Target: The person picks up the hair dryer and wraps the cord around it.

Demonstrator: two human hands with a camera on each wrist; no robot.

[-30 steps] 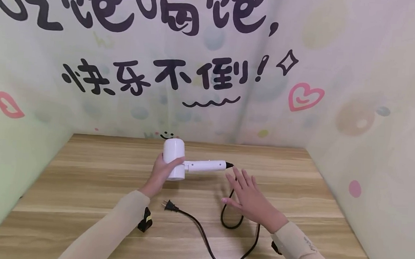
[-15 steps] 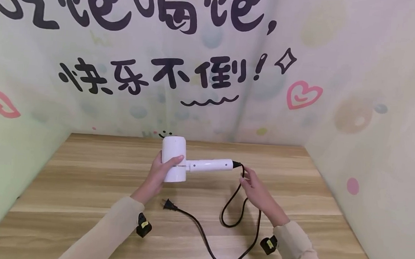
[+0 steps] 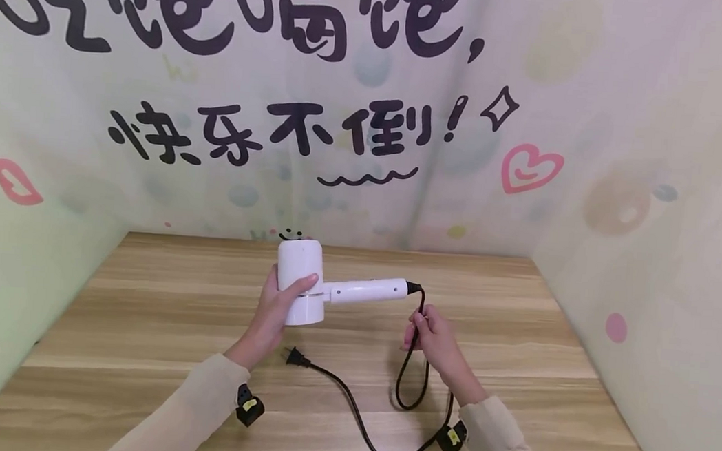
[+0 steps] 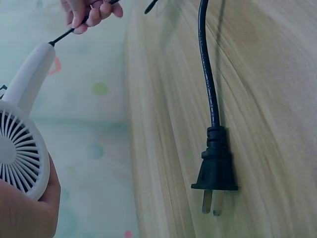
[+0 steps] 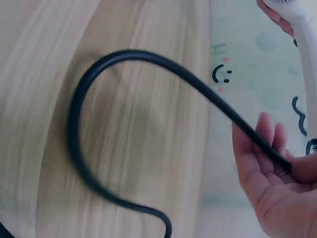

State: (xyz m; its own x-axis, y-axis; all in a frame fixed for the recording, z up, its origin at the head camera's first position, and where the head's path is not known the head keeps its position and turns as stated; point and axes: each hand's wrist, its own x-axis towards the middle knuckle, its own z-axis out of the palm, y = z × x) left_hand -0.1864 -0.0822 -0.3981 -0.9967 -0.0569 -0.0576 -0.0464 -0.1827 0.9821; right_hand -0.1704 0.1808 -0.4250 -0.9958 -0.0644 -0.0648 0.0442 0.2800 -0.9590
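Note:
A white hair dryer [image 3: 301,263] is held by its barrel in my left hand [image 3: 273,308], thumb across the front, handle pointing right. The round slotted grille [image 4: 20,148] at the barrel's end shows in the left wrist view. From the handle's tip runs a black power cord [image 3: 413,396], which my right hand [image 3: 437,344] pinches between thumb and fingers a short way below the handle. Beneath that hand the cord hangs in a loop, seen large in the right wrist view. Its two-pin plug [image 3: 295,357] lies on the table between the arms, prongs to the left.
The wood-grain table [image 3: 165,289] meets a printed backdrop [image 3: 362,205] at the back and both sides. More of the cord curves along the table's front. Each wrist carries a small black camera, such as the left one [image 3: 250,410].
My right hand, spread above the cord a second ago, has closed on it and moved down slightly, shifting the loop. The hair dryer's handle end has shifted a little right.

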